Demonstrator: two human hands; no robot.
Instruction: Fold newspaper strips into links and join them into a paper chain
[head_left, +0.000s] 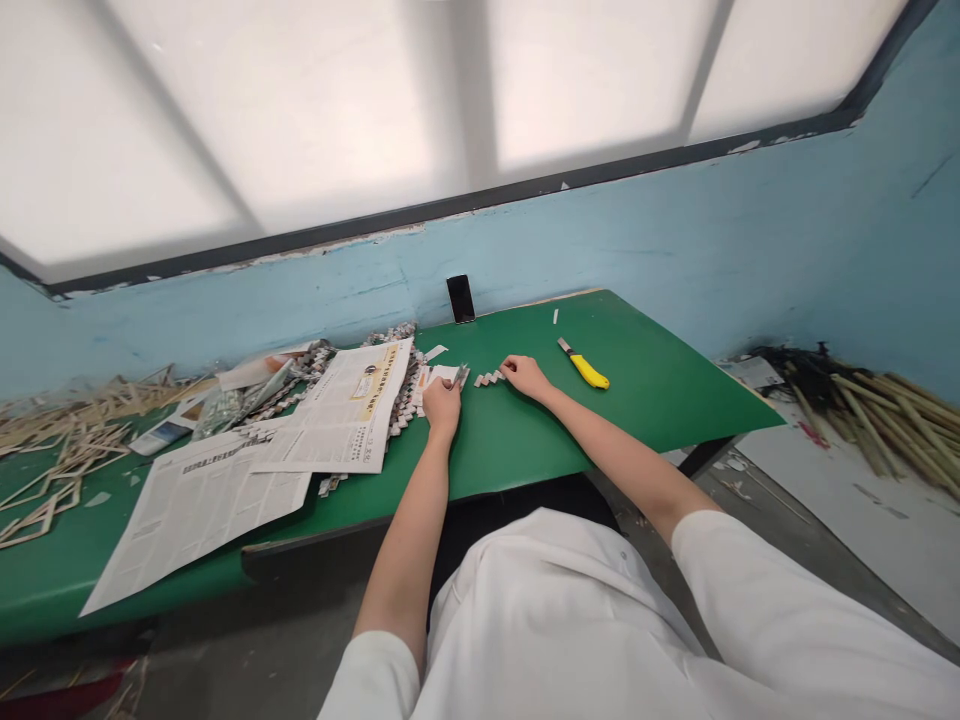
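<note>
A short zigzag chain of folded paper (489,379) lies over the green table top between my hands. My right hand (526,376) is closed, its fingertips pinching the chain's right end. My left hand (442,403) is closed too, with a small greyish folded paper piece (461,376) sticking up from its fingers. Just behind the left hand, a white paper (442,374) rests beside the longer woven paper chains (407,395). To the right of my right hand lies a yellow-handled knife (585,365), its blade exposed.
Newspaper sheets (337,410) cover the chains at left; one hangs over the front edge. Further left are thin bent strips (52,470) and a plastic bag (240,400). A phone (461,299) leans on the wall. Bamboo sticks (900,415) lie beyond the green table (660,400).
</note>
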